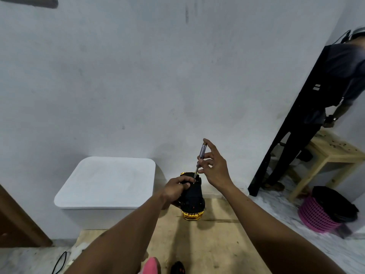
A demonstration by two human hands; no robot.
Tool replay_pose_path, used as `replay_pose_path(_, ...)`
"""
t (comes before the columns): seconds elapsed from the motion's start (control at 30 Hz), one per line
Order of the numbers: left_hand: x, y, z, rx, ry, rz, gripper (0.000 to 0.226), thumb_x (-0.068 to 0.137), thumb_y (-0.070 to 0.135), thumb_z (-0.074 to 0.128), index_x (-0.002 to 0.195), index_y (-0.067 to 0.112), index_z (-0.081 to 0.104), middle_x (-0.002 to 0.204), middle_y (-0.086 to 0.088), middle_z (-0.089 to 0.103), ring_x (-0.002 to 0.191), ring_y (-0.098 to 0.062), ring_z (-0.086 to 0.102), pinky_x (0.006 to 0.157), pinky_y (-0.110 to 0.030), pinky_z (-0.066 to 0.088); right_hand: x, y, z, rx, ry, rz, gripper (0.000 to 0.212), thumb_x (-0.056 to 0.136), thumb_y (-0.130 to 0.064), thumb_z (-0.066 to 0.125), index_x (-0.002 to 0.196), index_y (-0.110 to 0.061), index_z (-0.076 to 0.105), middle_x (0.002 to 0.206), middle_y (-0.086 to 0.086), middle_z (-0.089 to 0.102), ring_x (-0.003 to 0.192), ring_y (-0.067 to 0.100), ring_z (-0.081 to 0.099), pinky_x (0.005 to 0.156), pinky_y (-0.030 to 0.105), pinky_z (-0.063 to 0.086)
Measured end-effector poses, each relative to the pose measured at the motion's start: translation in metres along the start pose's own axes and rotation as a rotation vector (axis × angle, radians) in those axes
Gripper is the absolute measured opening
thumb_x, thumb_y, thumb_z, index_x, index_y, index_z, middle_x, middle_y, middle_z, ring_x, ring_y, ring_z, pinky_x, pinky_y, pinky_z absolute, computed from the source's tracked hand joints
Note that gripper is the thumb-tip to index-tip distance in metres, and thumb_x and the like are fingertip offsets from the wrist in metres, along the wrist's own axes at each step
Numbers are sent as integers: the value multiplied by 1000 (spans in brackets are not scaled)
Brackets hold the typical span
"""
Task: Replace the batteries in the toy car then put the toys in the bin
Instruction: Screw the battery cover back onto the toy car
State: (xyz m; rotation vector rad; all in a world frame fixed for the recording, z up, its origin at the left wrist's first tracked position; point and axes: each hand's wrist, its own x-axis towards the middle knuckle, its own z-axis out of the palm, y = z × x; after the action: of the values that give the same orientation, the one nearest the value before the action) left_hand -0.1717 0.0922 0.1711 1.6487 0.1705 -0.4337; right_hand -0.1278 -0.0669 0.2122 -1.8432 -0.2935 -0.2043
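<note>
- While your right hand point(216, 169) pinches the clear handle of the screwdriver point(201, 154) between thumb and curled fingers, its forefinger stretches up beside the handle's brass cap.
- From that pinch the metal shaft slants down and toward your left hand, and its tip meets the black underside of the toy car point(194, 198).
- Your left hand point(175, 189) grips the toy car from its left side, fingers curled over the upturned underside and the thumb lying just beside the screwdriver's tip.
- You hold the car upside down, lifted above the wooden board point(213, 246), with its gold end pointing back toward you below your left fingers.
- Left of your left fingers, near but apart from them, the white bin point(106, 180) stands against the wall with its lid on.
- Nearer you than both hands, at the bottom edge, a pink toy point(151, 266) and a small black thing with red spots point(177, 268) lie on the board; what they are you cannot tell.
- Far to the right of your right fingers, a pink basket point(316, 218) sits on the floor, and beyond it a second person point(341, 76) stands by a pale wooden stool point(333, 155).
</note>
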Motion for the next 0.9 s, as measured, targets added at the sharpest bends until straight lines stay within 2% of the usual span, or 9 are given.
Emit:
replay_pose_path(0.17, -1, 1, -2, -8, -3, -1, 27, 103, 16, 45, 111, 29, 67, 108, -4, 65, 80, -19, 65, 47, -26, 52, 1, -1, 0, -24, -7, -14, 74, 89, 5, 57, 143, -44, 41, 93, 14, 64, 77, 23, 69, 68, 33, 62)
replay_pose_path(0.27, 0, 0, -1, -12, -1, -9, 27, 103, 16, 45, 111, 29, 68, 109, -4, 66, 83, -20, 66, 49, -28, 54, 2, 1, -1, -43, -18, -16, 76, 88, 6, 56, 143, -45, 41, 92, 12, 64, 77, 22, 69, 69, 37, 63)
replay_pose_path(0.7, 6, 1, 2, 27, -3, -17, 27, 103, 18, 45, 111, 31, 68, 103, -2, 67, 76, -20, 67, 52, -27, 53, 2, 0, -4, -126, -97, -67, 74, 90, 3, 50, 141, -48, 39, 100, 6, 65, 86, 19, 69, 73, 45, 62)
replay_pose_path(0.9, 7, -2, 1, 46, -3, -18, 27, 103, 20, 45, 110, 32, 68, 102, -1, 68, 75, -19, 66, 55, -28, 53, 0, 2, -2, -191, -86, -106, 70, 92, 0, 46, 141, -49, 37, 97, -1, 64, 85, 14, 67, 76, 43, 60)
